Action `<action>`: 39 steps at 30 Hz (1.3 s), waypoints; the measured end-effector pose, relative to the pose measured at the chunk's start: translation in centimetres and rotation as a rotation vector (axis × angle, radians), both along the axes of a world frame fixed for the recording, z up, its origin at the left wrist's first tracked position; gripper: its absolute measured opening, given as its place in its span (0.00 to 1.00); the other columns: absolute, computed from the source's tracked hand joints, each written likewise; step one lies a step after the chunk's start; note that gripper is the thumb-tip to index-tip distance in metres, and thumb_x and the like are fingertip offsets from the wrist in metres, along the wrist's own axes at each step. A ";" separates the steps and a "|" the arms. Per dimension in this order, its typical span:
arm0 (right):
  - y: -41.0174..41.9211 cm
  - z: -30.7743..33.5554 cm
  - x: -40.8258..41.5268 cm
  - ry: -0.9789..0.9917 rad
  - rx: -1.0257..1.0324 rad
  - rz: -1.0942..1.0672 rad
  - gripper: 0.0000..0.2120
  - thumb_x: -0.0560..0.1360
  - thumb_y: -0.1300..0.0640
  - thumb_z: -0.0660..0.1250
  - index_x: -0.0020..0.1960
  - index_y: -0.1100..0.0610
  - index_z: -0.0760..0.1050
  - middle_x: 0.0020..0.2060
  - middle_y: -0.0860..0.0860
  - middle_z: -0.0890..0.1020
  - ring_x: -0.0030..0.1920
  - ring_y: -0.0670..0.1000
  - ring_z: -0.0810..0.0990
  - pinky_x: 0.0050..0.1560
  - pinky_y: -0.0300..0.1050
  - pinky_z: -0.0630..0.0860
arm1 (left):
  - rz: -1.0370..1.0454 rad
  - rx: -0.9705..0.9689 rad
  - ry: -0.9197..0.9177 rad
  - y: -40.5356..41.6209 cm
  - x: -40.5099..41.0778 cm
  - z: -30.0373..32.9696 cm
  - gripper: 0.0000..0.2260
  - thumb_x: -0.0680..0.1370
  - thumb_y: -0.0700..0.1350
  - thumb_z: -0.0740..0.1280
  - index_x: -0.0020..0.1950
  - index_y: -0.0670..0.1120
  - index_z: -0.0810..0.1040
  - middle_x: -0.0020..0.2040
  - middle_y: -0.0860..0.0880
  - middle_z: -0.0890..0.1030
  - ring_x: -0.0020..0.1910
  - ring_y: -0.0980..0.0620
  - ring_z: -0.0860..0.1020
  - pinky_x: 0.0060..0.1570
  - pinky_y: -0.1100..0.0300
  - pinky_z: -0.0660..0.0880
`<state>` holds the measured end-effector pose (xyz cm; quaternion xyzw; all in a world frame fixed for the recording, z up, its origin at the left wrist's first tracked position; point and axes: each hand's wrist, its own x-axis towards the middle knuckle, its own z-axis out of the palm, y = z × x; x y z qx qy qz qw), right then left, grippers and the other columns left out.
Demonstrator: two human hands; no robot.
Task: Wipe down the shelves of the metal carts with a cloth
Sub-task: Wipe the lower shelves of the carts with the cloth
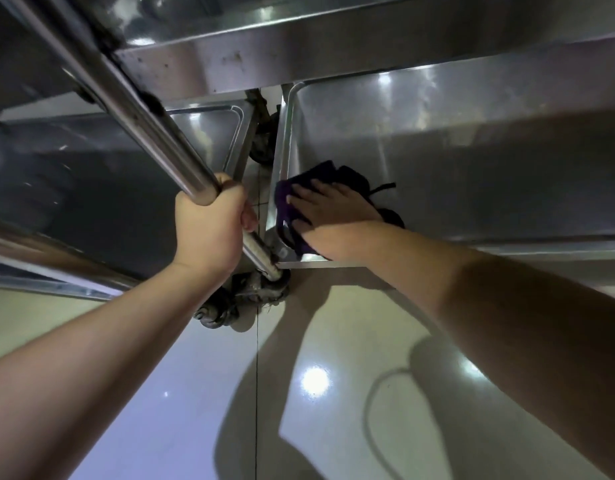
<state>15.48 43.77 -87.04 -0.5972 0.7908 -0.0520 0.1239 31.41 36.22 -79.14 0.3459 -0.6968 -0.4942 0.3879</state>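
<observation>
Left hand (207, 230) is wrapping its grip tight around the cart's upright metal post (153, 133), sitting around 9 o'clock from the other hand. Right hand (328, 216) is lying flat with fingers spread, pressing the dark purple cloth (288, 202) into the bottom shelf (472, 168) near its front-left corner. Caster wheels (230, 303) are sitting at 6 o'clock below the post.
</observation>
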 end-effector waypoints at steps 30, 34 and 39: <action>20.6 -0.7 -12.3 0.034 0.106 -0.150 0.40 0.78 0.30 0.29 0.84 0.43 0.52 0.83 0.38 0.51 0.83 0.43 0.47 0.82 0.51 0.48 | -0.006 0.283 -0.804 7.7 4.2 -5.0 0.13 0.76 0.49 0.72 0.39 0.45 0.71 0.31 0.48 0.73 0.30 0.49 0.66 0.32 0.57 0.62; 20.6 -0.7 -12.1 0.031 0.078 -0.168 0.38 0.78 0.32 0.32 0.84 0.42 0.53 0.83 0.38 0.53 0.83 0.43 0.48 0.82 0.50 0.47 | -0.162 0.192 -0.808 10.2 1.3 -4.4 0.06 0.76 0.47 0.70 0.44 0.47 0.76 0.36 0.53 0.79 0.36 0.53 0.75 0.36 0.57 0.68; 20.7 -0.5 -12.2 -0.004 0.080 -0.157 0.35 0.80 0.33 0.34 0.84 0.41 0.51 0.83 0.38 0.51 0.83 0.44 0.46 0.82 0.51 0.46 | -0.417 -0.001 -0.865 12.2 -2.5 -3.9 0.03 0.77 0.46 0.68 0.43 0.50 0.78 0.33 0.57 0.80 0.31 0.57 0.75 0.36 0.56 0.72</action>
